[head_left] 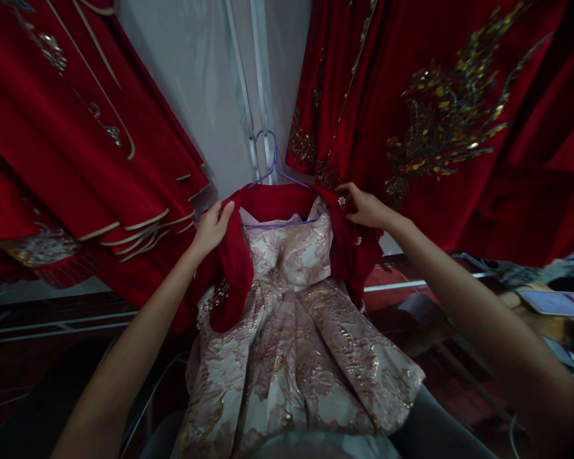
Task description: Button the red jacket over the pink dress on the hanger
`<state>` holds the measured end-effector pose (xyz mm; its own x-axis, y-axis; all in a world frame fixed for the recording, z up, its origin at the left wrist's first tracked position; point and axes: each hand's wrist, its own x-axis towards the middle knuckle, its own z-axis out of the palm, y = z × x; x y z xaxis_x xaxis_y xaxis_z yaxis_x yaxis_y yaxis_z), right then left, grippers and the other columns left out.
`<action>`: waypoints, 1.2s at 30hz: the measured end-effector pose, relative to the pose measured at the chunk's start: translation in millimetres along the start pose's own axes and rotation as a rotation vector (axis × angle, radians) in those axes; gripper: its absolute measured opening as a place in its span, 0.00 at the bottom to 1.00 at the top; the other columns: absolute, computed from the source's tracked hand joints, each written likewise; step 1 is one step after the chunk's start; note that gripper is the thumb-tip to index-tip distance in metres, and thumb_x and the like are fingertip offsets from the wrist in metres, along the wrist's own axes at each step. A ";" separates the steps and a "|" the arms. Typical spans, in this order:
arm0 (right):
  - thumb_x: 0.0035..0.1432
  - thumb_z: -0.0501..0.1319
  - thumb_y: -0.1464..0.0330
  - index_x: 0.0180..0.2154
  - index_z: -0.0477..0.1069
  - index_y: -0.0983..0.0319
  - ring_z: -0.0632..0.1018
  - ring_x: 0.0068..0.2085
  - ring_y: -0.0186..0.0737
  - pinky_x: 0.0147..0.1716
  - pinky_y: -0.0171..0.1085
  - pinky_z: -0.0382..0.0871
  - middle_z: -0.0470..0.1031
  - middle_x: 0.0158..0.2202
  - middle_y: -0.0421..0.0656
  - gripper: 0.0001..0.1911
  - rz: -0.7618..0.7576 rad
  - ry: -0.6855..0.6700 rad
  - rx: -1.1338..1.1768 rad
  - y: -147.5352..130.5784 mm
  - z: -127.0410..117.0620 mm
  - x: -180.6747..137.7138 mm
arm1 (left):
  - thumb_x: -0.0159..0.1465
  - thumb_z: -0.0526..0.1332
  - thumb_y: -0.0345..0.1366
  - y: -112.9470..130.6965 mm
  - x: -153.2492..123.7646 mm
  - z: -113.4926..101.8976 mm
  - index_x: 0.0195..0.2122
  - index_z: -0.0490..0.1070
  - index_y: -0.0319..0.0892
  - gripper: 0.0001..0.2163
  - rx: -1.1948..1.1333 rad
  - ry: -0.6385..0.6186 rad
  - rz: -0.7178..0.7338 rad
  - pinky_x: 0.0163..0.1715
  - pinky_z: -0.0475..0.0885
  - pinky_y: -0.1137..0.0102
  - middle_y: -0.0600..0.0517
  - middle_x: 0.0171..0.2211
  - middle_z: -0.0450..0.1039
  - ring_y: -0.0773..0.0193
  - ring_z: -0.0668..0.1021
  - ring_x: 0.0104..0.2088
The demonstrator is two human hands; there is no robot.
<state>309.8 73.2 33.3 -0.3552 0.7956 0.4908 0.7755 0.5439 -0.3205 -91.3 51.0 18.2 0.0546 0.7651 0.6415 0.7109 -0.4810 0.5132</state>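
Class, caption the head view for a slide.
Left hand and right hand on a red garment framing the top of a patterned dress, purple hook above.

Dim light, soft focus, dark corners.

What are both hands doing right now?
Left hand: holding the red garment at one shoulder.
Right hand: at the red garment's other shoulder, fingers partly spread; grip unclear.

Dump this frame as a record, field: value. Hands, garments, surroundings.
Left hand: gripping red garment at one shoulder
Right hand: fingers on its opposite shoulder; grip unclear
Hanger: purple, hook upward
Dress: pale, floral-patterned, metallic sheen; red garment around its bodice
Left side: red cloth with pale piping
Right side: red cloth with gold sequined decoration
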 end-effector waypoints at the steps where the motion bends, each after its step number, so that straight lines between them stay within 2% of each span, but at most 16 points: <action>1: 0.42 0.61 0.73 0.52 0.61 0.61 0.72 0.29 0.37 0.30 0.35 0.65 0.73 0.33 0.42 0.31 -0.038 0.053 -0.001 -5.2 1.9 2.0 | 0.63 0.52 0.50 0.6 -0.6 1.5 0.30 0.63 0.43 0.15 -0.023 -0.010 -0.009 0.30 0.67 0.70 0.55 0.24 0.66 0.66 0.70 0.27; 3: 0.49 0.61 0.68 0.48 0.64 0.62 0.72 0.30 0.38 0.31 0.36 0.65 0.73 0.33 0.44 0.22 -0.078 0.176 -0.009 -14.5 5.3 7.2 | 0.58 0.59 0.51 2.0 -1.8 3.7 0.32 0.64 0.42 0.15 -0.057 -0.038 -0.001 0.29 0.67 0.72 0.55 0.26 0.69 0.66 0.71 0.27; 5: 0.55 0.57 0.63 0.42 0.67 0.62 0.72 0.31 0.39 0.33 0.37 0.65 0.73 0.33 0.45 0.14 -0.047 0.288 -0.019 -18.4 8.5 12.2 | 0.55 0.62 0.49 2.9 -3.1 2.7 0.35 0.65 0.42 0.16 -0.068 -0.069 0.013 0.30 0.67 0.72 0.53 0.29 0.72 0.65 0.73 0.29; 8: 0.59 0.53 0.58 0.35 0.68 0.62 0.73 0.31 0.41 0.34 0.38 0.64 0.73 0.31 0.46 0.14 0.099 0.371 0.041 -14.0 15.5 17.2 | 0.57 0.60 0.48 4.1 -4.6 -4.9 0.36 0.68 0.41 0.15 -0.020 -0.087 0.024 0.31 0.67 0.71 0.51 0.32 0.74 0.64 0.74 0.31; 11: 0.60 0.50 0.54 0.32 0.65 0.61 0.71 0.30 0.39 0.32 0.37 0.64 0.72 0.29 0.44 0.18 0.200 0.304 0.249 -14.3 30.2 19.8 | 0.60 0.57 0.46 11.5 -3.1 -8.0 0.35 0.69 0.41 0.13 0.021 -0.071 0.042 0.32 0.68 0.70 0.50 0.33 0.75 0.62 0.75 0.32; 13: 0.61 0.50 0.54 0.32 0.64 0.61 0.70 0.31 0.37 0.34 0.36 0.65 0.70 0.30 0.42 0.18 0.126 0.256 0.359 -28.0 45.3 19.8 | 0.60 0.56 0.44 23.1 -1.3 1.0 0.34 0.69 0.41 0.11 0.047 -0.060 0.055 0.32 0.67 0.70 0.50 0.31 0.74 0.62 0.75 0.31; 15: 0.60 0.52 0.53 0.34 0.62 0.60 0.69 0.32 0.36 0.36 0.36 0.64 0.69 0.31 0.40 0.16 -0.001 0.216 0.397 -52.5 63.1 17.9 | 0.61 0.55 0.42 38.9 -1.4 19.5 0.35 0.68 0.41 0.10 0.073 -0.073 0.066 0.31 0.66 0.70 0.51 0.29 0.73 0.63 0.74 0.29; 18: 0.61 0.50 0.55 0.37 0.61 0.58 0.69 0.30 0.36 0.34 0.36 0.64 0.67 0.29 0.39 0.14 -0.095 0.095 0.493 -92.7 89.2 10.8 | 0.61 0.55 0.37 60.9 -9.7 51.7 0.37 0.66 0.42 0.06 0.061 -0.208 0.133 0.28 0.65 0.71 0.52 0.26 0.71 0.64 0.74 0.25; 21: 0.62 0.49 0.56 0.37 0.60 0.57 0.69 0.31 0.36 0.35 0.35 0.64 0.66 0.30 0.38 0.12 -0.117 0.045 0.595 -114.5 107.7 0.9 | 0.58 0.57 0.33 69.5 -24.0 69.0 0.38 0.63 0.42 0.07 0.006 -0.312 0.161 0.29 0.66 0.71 0.52 0.27 0.71 0.64 0.74 0.27; 24: 0.60 0.54 0.55 0.37 0.60 0.57 0.70 0.32 0.34 0.35 0.34 0.66 0.67 0.32 0.38 0.12 -0.077 0.043 0.728 -116.9 117.3 -7.4 | 0.57 0.57 0.30 66.9 -35.9 70.3 0.41 0.61 0.43 0.11 -0.070 -0.245 0.133 0.35 0.68 0.70 0.51 0.33 0.72 0.63 0.76 0.34; 27: 0.54 0.61 0.57 0.37 0.62 0.57 0.72 0.35 0.34 0.37 0.34 0.68 0.68 0.34 0.39 0.14 -0.003 0.102 0.914 -113.7 120.4 -12.4 | 0.58 0.57 0.31 61.7 -44.5 71.4 0.41 0.62 0.43 0.10 -0.145 -0.135 0.070 0.41 0.69 0.69 0.50 0.37 0.72 0.63 0.76 0.38; 29: 0.51 0.63 0.60 0.39 0.64 0.58 0.73 0.37 0.35 0.41 0.36 0.69 0.69 0.35 0.40 0.15 0.025 0.104 1.030 -111.7 119.7 -14.8 | 0.57 0.59 0.31 58.4 -49.9 76.2 0.42 0.63 0.43 0.11 -0.221 -0.036 0.002 0.42 0.69 0.69 0.50 0.37 0.73 0.64 0.76 0.38; 32: 0.52 0.63 0.63 0.38 0.68 0.59 0.74 0.37 0.35 0.45 0.39 0.69 0.72 0.35 0.41 0.12 0.031 0.066 1.127 -108.9 116.9 -17.6 | 0.55 0.62 0.34 53.9 -56.9 85.5 0.41 0.63 0.43 0.13 -0.349 0.089 -0.122 0.39 0.70 0.70 0.51 0.35 0.73 0.65 0.77 0.36; 36: 0.51 0.65 0.63 0.38 0.70 0.59 0.75 0.39 0.36 0.47 0.41 0.69 0.74 0.38 0.42 0.12 0.015 0.069 1.140 -106.9 115.3 -19.3 | 0.56 0.62 0.36 53.0 -60.8 88.5 0.35 0.66 0.43 0.07 -0.343 0.042 -0.149 0.35 0.71 0.71 0.52 0.32 0.74 0.65 0.77 0.32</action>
<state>173.6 30.4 -35.3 -0.2935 0.8069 0.5127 -0.1582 0.4879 -0.8584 5.1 16.8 -44.1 -0.0651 0.8227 0.5647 0.4327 -0.4866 0.7589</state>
